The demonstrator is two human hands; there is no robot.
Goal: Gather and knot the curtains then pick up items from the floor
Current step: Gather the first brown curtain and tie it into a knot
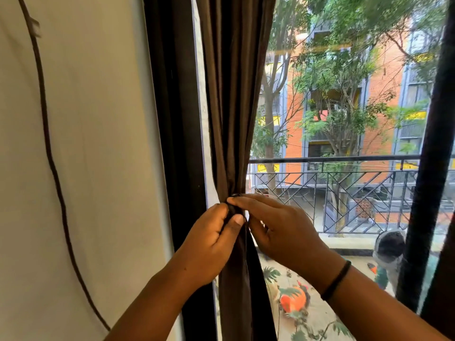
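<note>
Curtain (229,107) hangs bunched at the window frame (177,119), pinched to a narrow waist. Left hand (209,244) has its grip closed on the gathered cloth, thumb pressed across it; right hand (278,230) pinches the same spot from the other side.

Surface: a pale patterned cloth (317,313) spreads flat at the lower right, seen at the window glass; whether it lies beyond the glass or is reflected in it cannot be told.
Print: green leaves and an orange-red figure (294,300).
Left edge: hidden behind the hanging curtain (236,119).
Lying on it: nothing can be made out.
</note>
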